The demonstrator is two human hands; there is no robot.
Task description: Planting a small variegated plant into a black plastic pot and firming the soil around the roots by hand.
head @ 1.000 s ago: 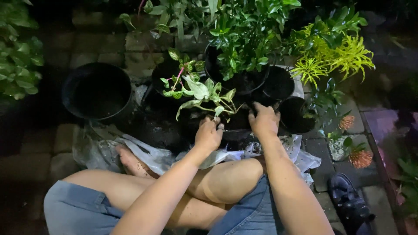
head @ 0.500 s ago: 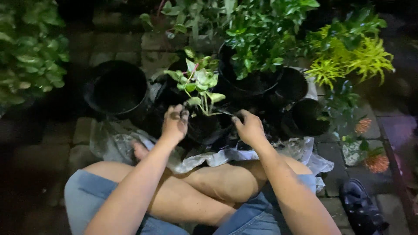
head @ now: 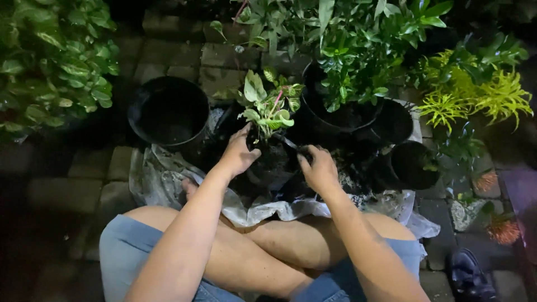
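I sit cross-legged on paving stones. A small black pot [head: 272, 168] filled with dark soil stands in front of my knees, with a small plant [head: 269, 106] of pale green and pink-veined leaves upright in it. My left hand [head: 239, 152] grips the pot's left rim, fingers curled by the plant's base. On the right rim rests my right hand [head: 317, 168], fingers closed over the edge. Both hands are soiled.
A large empty black pot [head: 168, 112] stands at the left. More black pots [head: 411, 165] and leafy potted plants [head: 358, 50] crowd the back and right. A crumpled white plastic sheet [head: 162, 179] lies under the pots. A dark shoe [head: 470, 277] lies at lower right.
Both hands moved from the soil onto the small pot's rim. The plant now stands upright and the pot sits slightly tilted between my hands. The view shifted left.
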